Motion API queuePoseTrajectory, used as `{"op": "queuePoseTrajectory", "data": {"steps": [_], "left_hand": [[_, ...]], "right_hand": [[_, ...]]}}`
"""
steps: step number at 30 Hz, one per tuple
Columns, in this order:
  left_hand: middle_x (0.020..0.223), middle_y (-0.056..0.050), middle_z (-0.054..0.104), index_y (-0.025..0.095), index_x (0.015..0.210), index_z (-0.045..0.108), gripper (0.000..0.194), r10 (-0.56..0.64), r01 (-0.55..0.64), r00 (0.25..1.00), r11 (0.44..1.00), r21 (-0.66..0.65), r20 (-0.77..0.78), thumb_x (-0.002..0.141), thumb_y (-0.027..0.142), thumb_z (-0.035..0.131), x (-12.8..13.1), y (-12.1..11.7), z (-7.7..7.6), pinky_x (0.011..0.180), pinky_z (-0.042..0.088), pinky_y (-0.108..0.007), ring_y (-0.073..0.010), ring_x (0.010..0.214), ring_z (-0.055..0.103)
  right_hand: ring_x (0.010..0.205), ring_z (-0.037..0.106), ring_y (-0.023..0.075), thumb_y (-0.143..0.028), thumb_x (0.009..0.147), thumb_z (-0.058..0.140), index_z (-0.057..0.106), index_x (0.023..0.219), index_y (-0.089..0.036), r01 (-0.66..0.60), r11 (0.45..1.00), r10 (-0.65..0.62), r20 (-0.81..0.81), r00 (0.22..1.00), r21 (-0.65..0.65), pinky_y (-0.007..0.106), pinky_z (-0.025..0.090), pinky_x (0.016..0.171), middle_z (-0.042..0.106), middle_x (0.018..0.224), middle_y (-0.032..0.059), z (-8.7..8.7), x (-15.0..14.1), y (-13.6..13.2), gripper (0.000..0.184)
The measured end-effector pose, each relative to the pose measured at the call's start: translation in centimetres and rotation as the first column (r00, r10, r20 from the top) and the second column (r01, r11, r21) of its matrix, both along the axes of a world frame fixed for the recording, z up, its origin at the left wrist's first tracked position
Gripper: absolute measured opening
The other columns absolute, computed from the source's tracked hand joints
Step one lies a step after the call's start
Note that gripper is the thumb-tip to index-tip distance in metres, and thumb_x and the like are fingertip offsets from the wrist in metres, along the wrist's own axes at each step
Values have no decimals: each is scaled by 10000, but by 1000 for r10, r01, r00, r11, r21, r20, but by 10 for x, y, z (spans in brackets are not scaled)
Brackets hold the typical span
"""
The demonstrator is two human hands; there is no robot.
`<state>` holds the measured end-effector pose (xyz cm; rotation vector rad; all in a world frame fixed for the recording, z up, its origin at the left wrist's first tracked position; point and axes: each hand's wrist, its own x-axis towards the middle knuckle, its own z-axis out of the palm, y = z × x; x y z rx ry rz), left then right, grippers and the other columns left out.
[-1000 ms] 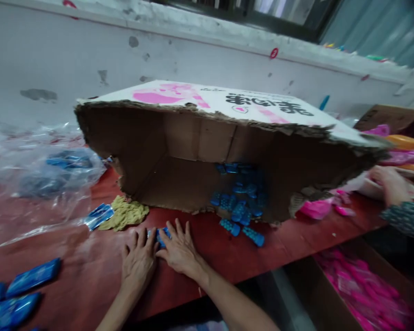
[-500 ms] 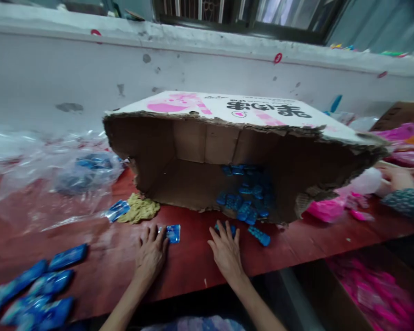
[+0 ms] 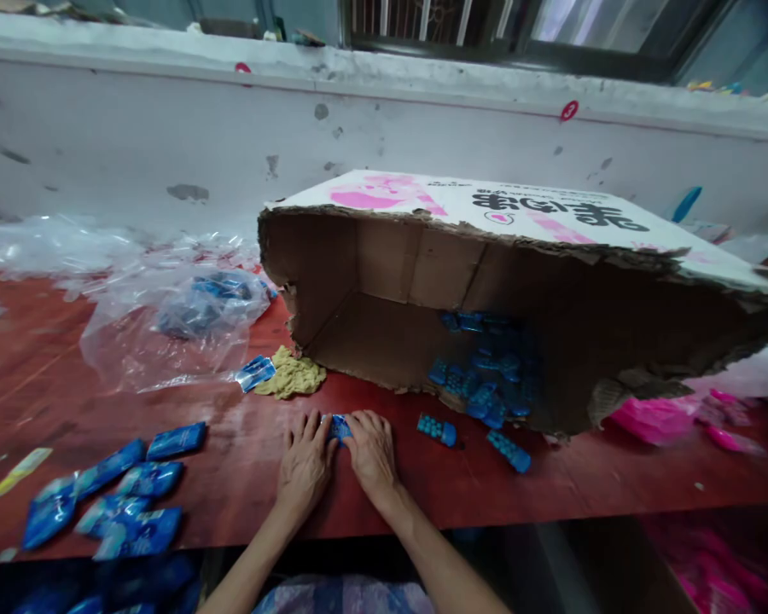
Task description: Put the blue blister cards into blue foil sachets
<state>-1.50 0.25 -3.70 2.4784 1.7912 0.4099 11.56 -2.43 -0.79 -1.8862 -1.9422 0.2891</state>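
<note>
A small shiny blue packet point(image 3: 338, 429) lies on the red table top in front of me, between my two hands. My left hand point(image 3: 305, 467) covers its left end, palm down, with the fingers bent over it. From the other side, the fingers of my right hand point(image 3: 372, 456) hold down the right end. Just right of my hands lies a blue, bumpy bottle-shaped piece point(image 3: 436, 430), with a similar piece point(image 3: 509, 450) beyond it. More blue pieces point(image 3: 486, 401) sit inside a torn cardboard box point(image 3: 371, 333) lying on its side, its opening facing me.
Several filled blue packets point(image 3: 141, 533) lie at the left front edge. A crumpled yellow-green cloth point(image 3: 291, 375) and a flat blue wrapper point(image 3: 256, 373) are near the box. Clear plastic bags point(image 3: 166, 341) spread behind them. Pink items point(image 3: 659, 419) lie at the right.
My right hand moved right to a blue bumpy piece, then came back to the packet beside my left hand. The view has turned left, showing more packets.
</note>
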Motion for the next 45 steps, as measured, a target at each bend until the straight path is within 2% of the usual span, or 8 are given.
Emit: {"op": "queuePoseTrajectory", "data": {"steps": [10,16,22,29,34,38,42,45], "left_hand": [[1179,-136,550,133,1180,466,387,49,-90,912,993,81,408,853,286,329,-28,7,4,926,405,-386,-213,1107,504],[1171,-158,551,107,1135,514,373,174,-205,951,974,98,257,828,236,345,-53,61,27,947,372,-378,-232,1113,483],[1249,-165,515,124,1124,546,373,194,-209,960,976,54,202,801,222,389,-46,76,17,972,305,-480,-303,1205,386],[1189,-160,533,104,1163,489,383,207,-243,913,968,60,351,842,247,337,-49,61,16,936,375,-376,-231,1116,473],[1015,-113,609,164,1051,548,299,148,-236,735,971,45,661,807,288,427,-40,19,19,848,433,-388,-232,948,562],[889,-81,643,173,973,592,297,318,-196,485,948,-253,815,741,350,532,-22,-21,24,684,478,-318,-204,772,604],[683,-13,610,150,980,557,478,656,-9,88,753,-658,750,602,422,666,-2,-42,32,371,354,-212,-98,428,493],[635,10,588,138,896,567,478,768,156,-63,639,-754,638,535,411,722,8,-44,38,349,312,-174,-66,404,472]], "right_hand": [[1041,489,254,-291,848,494,590,1082,-267,-17,1000,17,66,998,-5,408,359,865,582,1134,76,11,-6,4,253],[937,555,243,-340,844,486,447,1245,-248,-51,999,52,52,997,-10,331,423,747,596,1043,92,39,-45,66,414],[844,589,154,-264,845,497,635,930,-210,-161,986,162,19,987,-37,209,406,681,649,929,23,28,-58,121,171],[932,542,176,-344,825,544,522,1167,-222,-169,986,169,-8,986,-2,236,381,761,619,1019,30,32,1,66,364],[810,526,176,-251,811,583,658,814,-267,-37,999,36,35,999,33,274,343,700,622,850,0,8,13,11,76],[806,503,180,-210,836,547,628,774,-235,5,998,-8,46,999,67,289,317,685,611,840,8,-9,4,9,105],[778,490,171,-168,849,511,606,748,-214,-20,994,15,56,998,103,285,312,675,597,807,16,-5,4,12,147],[771,480,166,-169,857,491,610,768,-217,-46,987,41,32,999,156,284,318,683,580,815,19,8,4,-4,156]]}}
